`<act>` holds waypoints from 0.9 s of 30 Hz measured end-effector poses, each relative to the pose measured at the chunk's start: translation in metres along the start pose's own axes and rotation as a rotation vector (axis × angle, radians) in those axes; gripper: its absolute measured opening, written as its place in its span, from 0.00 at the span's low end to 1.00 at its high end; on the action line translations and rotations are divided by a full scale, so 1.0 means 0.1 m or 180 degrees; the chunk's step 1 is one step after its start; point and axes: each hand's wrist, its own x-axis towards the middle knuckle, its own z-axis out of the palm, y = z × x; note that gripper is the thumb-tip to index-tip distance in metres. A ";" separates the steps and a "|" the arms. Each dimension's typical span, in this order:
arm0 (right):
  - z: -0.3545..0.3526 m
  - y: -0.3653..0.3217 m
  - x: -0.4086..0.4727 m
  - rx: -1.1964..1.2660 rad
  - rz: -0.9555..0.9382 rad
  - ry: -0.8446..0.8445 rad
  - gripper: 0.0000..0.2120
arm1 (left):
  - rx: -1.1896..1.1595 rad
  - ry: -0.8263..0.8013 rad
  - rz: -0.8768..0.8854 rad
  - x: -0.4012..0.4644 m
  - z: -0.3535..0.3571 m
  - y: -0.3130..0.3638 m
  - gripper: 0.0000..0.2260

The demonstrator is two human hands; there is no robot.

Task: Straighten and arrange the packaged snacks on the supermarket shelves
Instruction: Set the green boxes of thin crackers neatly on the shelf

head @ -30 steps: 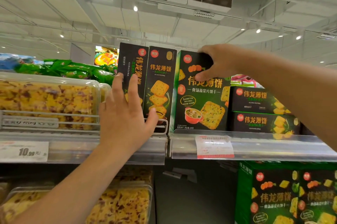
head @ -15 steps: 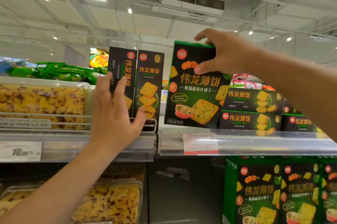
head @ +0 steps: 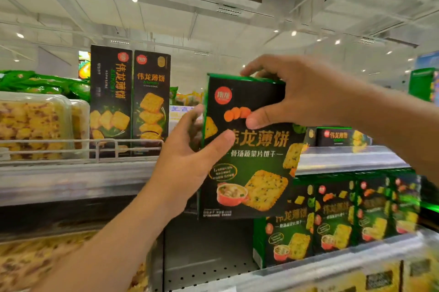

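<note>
Holding the green cracker box [head: 249, 149] up in the air in front of the shelves, clear of both. Our right hand [head: 292, 94] pinches its top edge, our left hand [head: 190, 161] clamps its left side. Left of the box, two tall dark boxes [head: 129, 99] stand upright on the upper shelf [head: 71, 172]; matching green boxes [head: 332, 218] sit below-right.

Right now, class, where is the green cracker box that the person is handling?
In the head view, the green cracker box is centre frame, off the shelves, held between the left hand and the right hand, above matching boxes on the lower shelf.
</note>
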 end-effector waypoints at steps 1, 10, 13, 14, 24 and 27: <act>0.07 0.02 -0.08 -0.0056 0.0045 -0.0079 0.37 | -0.0071 0.0057 -0.0040 -0.06 0.03 -0.07 0.24; 1.12 0.47 -1.13 0.1124 0.0862 0.0378 0.50 | -0.0855 0.0876 -0.0409 -0.74 -0.06 -0.68 0.26; 1.59 0.49 -1.35 0.2171 0.1002 -0.0303 0.41 | -0.1012 0.0932 -0.0669 -0.95 -0.11 -0.84 0.32; 1.69 0.50 -1.36 0.2429 0.1059 -0.0420 0.37 | -0.1063 0.0920 -0.0735 -1.00 -0.13 -0.88 0.33; 1.93 0.67 -1.11 0.1671 0.0911 -0.0576 0.36 | 0.1084 0.0282 -0.0412 -1.05 -0.81 -0.54 0.26; 2.10 0.66 -1.12 0.1797 0.1044 -0.0326 0.35 | 0.1732 0.0089 -0.0157 -0.99 -0.77 -0.45 0.19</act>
